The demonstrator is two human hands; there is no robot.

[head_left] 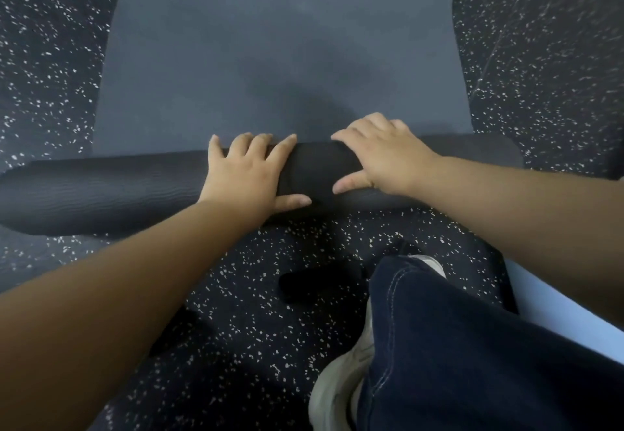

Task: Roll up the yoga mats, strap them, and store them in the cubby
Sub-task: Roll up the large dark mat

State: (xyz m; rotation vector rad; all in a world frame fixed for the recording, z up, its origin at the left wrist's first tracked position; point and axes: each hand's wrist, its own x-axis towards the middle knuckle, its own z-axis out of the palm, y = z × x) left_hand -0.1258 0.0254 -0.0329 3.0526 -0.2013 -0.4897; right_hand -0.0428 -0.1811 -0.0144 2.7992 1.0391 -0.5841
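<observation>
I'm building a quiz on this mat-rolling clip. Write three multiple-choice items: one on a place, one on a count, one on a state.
1. Where do both hands rest?
A. on the rolled part of the mat
B. on the speckled floor
C. on the knee

2. How many shoes are in view?
A. none
B. one
C. three

3. How far is the mat rolled?
A. fully rolled and strapped
B. partly rolled, with a flat stretch ahead
C. lying wholly flat

Key:
1 A: the left hand and right hand lie side by side on top of the roll.
2 B: a single pale shoe shows below the jeans leg.
3 B: the flat part of the mat stretches beyond the roll over the speckled floor, and no strap shows on the roll.
</observation>
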